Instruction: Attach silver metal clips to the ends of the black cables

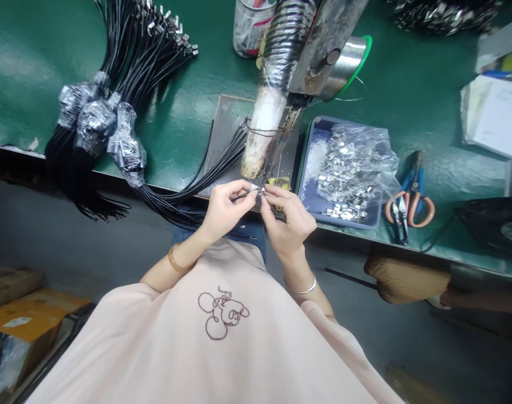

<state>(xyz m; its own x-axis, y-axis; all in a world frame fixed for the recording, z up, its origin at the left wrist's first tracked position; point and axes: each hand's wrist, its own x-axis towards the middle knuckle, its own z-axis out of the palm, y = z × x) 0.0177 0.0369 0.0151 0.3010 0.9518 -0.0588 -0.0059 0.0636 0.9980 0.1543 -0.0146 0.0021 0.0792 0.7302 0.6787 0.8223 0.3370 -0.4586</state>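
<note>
The left hand (226, 212) pinches a cable (240, 196) angled roughly nine to three o'clock, the right hand (290, 217) at three pinching a tiny piece (263, 191) beside its tip.

No legible text, only small unreadable script (224, 291) on the pale pink shirt (277, 336)

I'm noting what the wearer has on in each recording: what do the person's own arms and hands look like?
The left hand and right hand are ungloved. A tan bangle circles the left arm, a thin silver bangle the right. Pale pink sleeves leave the forearms bare.
</note>
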